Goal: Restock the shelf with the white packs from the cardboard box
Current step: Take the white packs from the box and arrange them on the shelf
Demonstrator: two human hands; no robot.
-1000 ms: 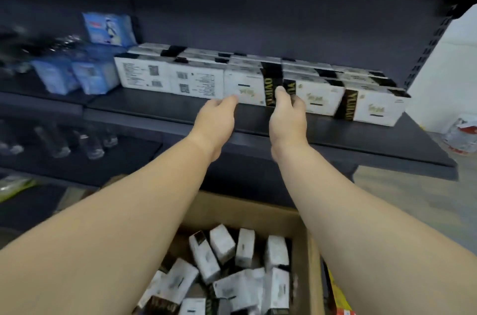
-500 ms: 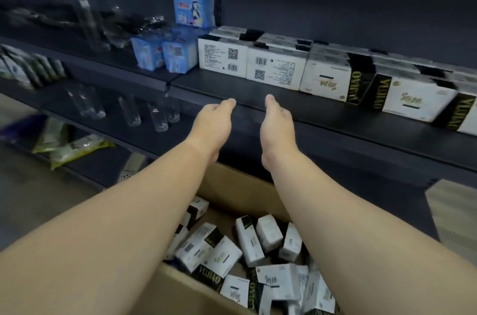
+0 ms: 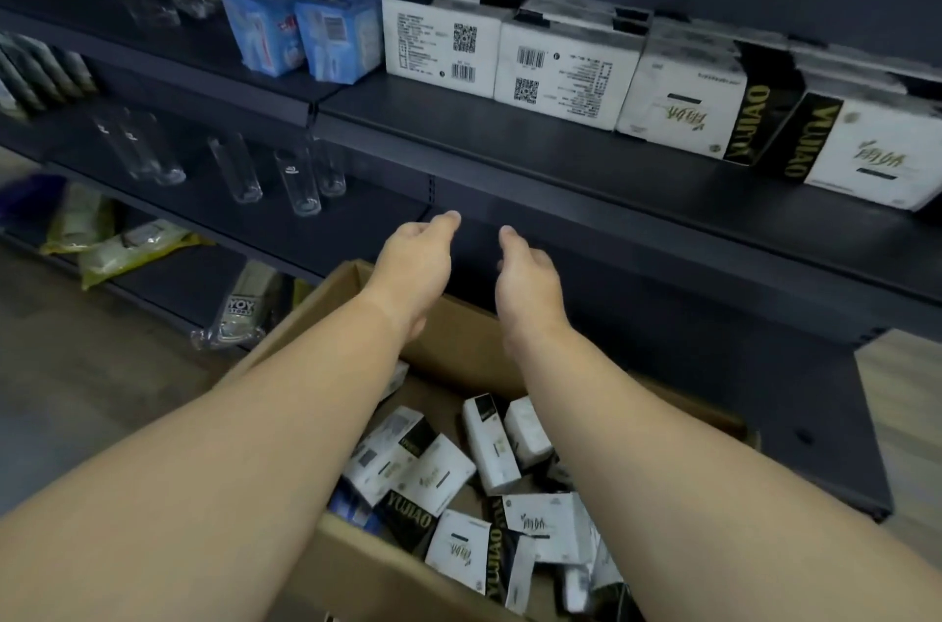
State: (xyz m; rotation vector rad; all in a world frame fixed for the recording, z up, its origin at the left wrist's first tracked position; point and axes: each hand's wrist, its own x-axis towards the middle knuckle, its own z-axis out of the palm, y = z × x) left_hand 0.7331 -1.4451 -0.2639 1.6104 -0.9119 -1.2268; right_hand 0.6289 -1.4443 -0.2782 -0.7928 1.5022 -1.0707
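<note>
Head view shows both hands, left hand and right hand, empty and loosely open mid-frame above the cardboard box; best reach down for an upright white pack at lower centre, then set it beside the row on the shelf.

A single head-worn view looks forward and steeply down from above and behind both arms; it faces a dark shelf straight beyond the left hand and right hand (both held out mid-frame, empty); the cardboard box sits close beneath the forearms; the wide lens bends the edges; no second view shares the scene.
</note>
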